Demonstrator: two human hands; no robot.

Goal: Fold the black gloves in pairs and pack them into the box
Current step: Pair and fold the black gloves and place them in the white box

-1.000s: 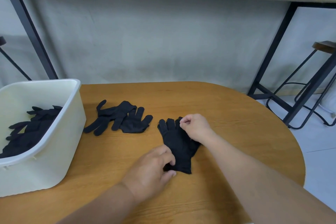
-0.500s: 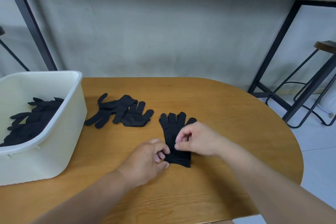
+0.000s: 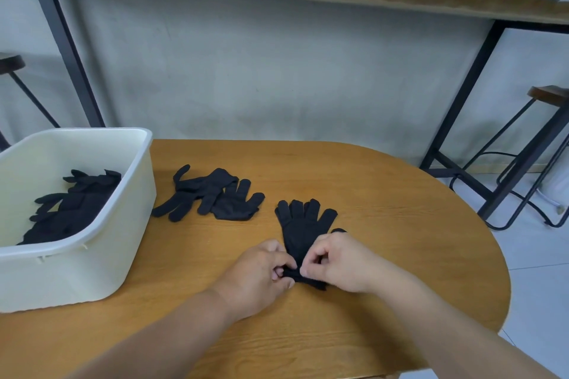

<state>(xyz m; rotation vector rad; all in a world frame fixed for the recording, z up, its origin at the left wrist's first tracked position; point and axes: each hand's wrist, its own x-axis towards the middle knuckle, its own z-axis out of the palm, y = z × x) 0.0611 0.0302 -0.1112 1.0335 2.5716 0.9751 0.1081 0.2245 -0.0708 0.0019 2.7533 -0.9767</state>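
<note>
A stacked pair of black gloves (image 3: 303, 229) lies flat on the wooden table (image 3: 400, 224), fingers pointing away from me. My left hand (image 3: 260, 274) and my right hand (image 3: 340, 264) both pinch the cuff end nearest me, one at each side. Left of them, a loose heap of black gloves (image 3: 212, 194) rests on the table. At the table's left edge stands a cream plastic box (image 3: 129, 224), with several black gloves (image 3: 72, 206) lying inside it.
A metal stool (image 3: 535, 144) stands on the floor to the right of the table. Beyond the table runs a long wooden shelf on black metal legs (image 3: 462, 92) against a grey wall. Another stool (image 3: 12, 68) shows at far left.
My right hand has moved from the fingertips of the glove pair down to its cuff, meeting my left hand there. The glove fingers now lie uncovered and spread.
</note>
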